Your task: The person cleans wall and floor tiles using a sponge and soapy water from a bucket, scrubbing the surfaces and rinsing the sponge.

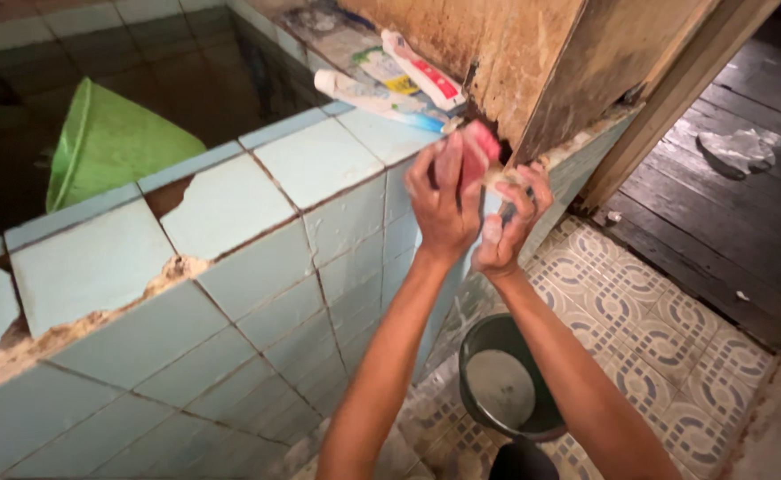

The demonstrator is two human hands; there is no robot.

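At the wall corner, a red sponge (pixel 477 153) is gripped in the left hand (pixel 444 206); the right hand (pixel 513 222), just beside, seemingly pinches something pale.

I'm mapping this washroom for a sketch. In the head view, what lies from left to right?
Green dipper → cracked tiled basin wall → toothpaste tubes → left hand holding a pink bar → right hand → dark wooden floor.

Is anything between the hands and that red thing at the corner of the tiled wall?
Nothing visible. The left hand is already wrapped around the red thing, and the right hand sits right beside it at the wall corner. The tubes lie behind on the ledge, apart from both hands.
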